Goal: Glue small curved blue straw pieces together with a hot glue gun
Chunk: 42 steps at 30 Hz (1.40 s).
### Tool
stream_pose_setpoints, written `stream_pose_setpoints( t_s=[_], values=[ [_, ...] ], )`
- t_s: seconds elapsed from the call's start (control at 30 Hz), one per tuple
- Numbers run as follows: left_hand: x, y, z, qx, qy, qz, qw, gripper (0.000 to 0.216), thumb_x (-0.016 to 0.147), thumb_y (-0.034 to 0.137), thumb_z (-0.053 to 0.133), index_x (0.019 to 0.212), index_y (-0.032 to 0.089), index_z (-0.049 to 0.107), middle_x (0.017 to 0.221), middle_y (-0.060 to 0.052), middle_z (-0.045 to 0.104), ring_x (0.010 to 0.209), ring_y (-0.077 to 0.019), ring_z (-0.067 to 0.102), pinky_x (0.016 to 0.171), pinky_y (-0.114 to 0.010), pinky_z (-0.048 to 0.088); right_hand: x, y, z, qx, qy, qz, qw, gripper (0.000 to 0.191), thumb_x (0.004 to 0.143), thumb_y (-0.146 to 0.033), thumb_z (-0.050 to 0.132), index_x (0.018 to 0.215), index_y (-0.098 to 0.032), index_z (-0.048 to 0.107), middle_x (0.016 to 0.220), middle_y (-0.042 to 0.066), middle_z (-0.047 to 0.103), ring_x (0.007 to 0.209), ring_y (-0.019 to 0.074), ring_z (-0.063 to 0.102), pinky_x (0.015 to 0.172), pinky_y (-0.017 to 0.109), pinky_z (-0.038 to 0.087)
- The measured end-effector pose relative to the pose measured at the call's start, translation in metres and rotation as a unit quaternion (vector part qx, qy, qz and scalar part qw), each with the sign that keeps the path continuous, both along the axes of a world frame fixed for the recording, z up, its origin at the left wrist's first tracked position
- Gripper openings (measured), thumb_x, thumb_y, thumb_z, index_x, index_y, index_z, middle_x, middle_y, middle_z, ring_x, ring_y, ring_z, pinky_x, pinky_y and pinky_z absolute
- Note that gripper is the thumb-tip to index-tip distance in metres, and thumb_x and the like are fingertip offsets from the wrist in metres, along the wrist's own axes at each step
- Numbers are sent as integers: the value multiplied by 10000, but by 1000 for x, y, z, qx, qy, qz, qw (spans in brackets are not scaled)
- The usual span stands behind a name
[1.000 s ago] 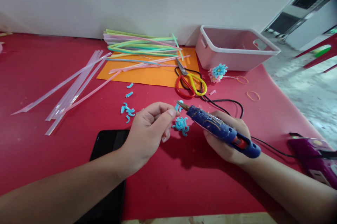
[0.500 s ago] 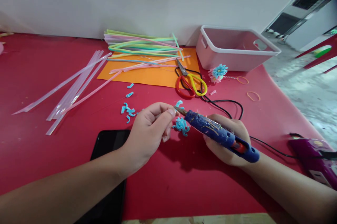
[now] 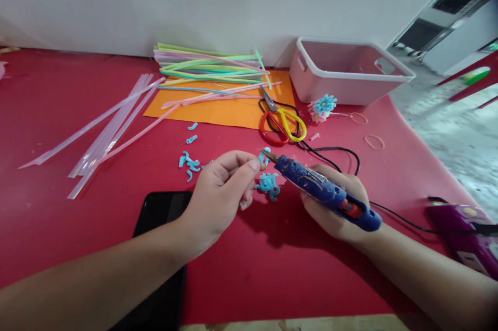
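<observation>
My right hand (image 3: 334, 201) is wrapped around a worn blue glue gun (image 3: 319, 180), its metal nozzle pointing up and left. Close to the nozzle, the thumb and forefinger of my left hand (image 3: 221, 191) are pinched together; what sits between them is too small to make out. Just behind the fingertips lies a pale blue curled piece (image 3: 266, 151). A cluster of blue curled pieces (image 3: 267, 185) rests on the red table below the nozzle, and more short blue pieces (image 3: 189, 162) lie left of my left hand.
Red-and-yellow-handled scissors (image 3: 286, 126) lie partly on an orange sheet (image 3: 210, 113) with colourful pipe cleaners (image 3: 212, 67). Clear glue sticks (image 3: 112, 128) are at left. A pink bin (image 3: 346, 87), a flower hair tie (image 3: 324, 105), a black phone (image 3: 163, 206) and a purple box (image 3: 462, 232) surround the hands.
The glue gun's nozzle has lifted slightly up and to the right, away from my left fingertips, while its rear end rose a little. My left hand has stayed in place.
</observation>
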<state>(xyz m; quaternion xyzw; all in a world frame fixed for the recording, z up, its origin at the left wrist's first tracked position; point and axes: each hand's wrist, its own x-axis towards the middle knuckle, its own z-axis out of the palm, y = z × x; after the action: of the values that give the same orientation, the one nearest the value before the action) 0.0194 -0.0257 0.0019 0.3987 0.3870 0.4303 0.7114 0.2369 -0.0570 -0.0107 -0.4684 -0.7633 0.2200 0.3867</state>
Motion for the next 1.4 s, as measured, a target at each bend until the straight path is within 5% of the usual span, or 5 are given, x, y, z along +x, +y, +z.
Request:
stream_pose_setpoints(
  t_s=[1.4],
  values=[
    [0,1,-4,-1,-22,1,1000,154,902,246,639,763,181,637,456,102,453,401,-30,368,406,-134,338,-1,-1,6,23,-5,16,1000,145,732,-99,595,764,-231,543,563,-62,528,409,70,443,393,196,364]
  ],
)
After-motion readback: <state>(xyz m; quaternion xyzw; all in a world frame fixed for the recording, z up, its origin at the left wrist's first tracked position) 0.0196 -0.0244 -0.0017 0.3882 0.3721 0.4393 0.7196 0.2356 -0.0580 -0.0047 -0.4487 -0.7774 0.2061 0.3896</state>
